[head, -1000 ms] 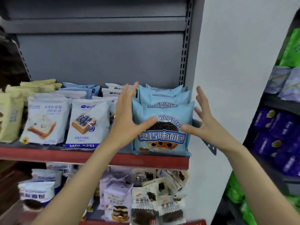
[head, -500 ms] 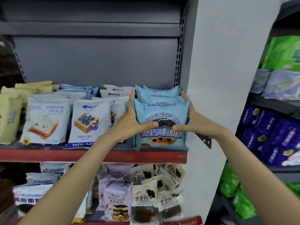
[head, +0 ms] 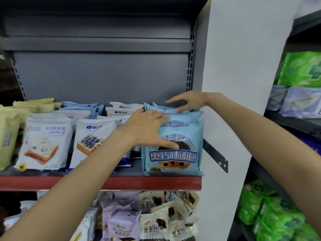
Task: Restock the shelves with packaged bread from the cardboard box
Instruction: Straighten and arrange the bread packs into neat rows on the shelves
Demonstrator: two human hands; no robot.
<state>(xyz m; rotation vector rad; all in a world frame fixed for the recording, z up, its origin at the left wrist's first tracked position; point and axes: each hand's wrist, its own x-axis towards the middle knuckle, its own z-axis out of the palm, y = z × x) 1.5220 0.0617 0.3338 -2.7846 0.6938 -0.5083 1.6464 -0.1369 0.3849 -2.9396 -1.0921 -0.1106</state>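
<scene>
From the head view: a row of blue bread packs up on the shelf, at its right end, close beside the white wall. Stood up one behind the other, picture side out, likely so shoppers can see the name and grab the front one first. Packed tight in a line, probably to save room and keep from flopping over.

Next to them on the left, white bread packs, stood up the same way, and yellow packs at the far left. More bread packs piled loosely on the shelf below. Green packs on another rack off to the right.

No cardboard box anywhere in sight.

Now the left hand: reaching up and forward, laid flat over the top of the blue row, fingers spread and nearly straight, thumb pressed on the front pack's face. Not wrapped round anything, only pressing, most likely to hold the row steady and push it straight.

Then the right hand: stretched further back, wrist bent, fingers loose and a little curved, tips touching the tops of the back packs. Holding nothing, only touching, probably to nudge those back ones into line.

Seems like tidying after putting packs in, with the blue row nearly neat.
</scene>
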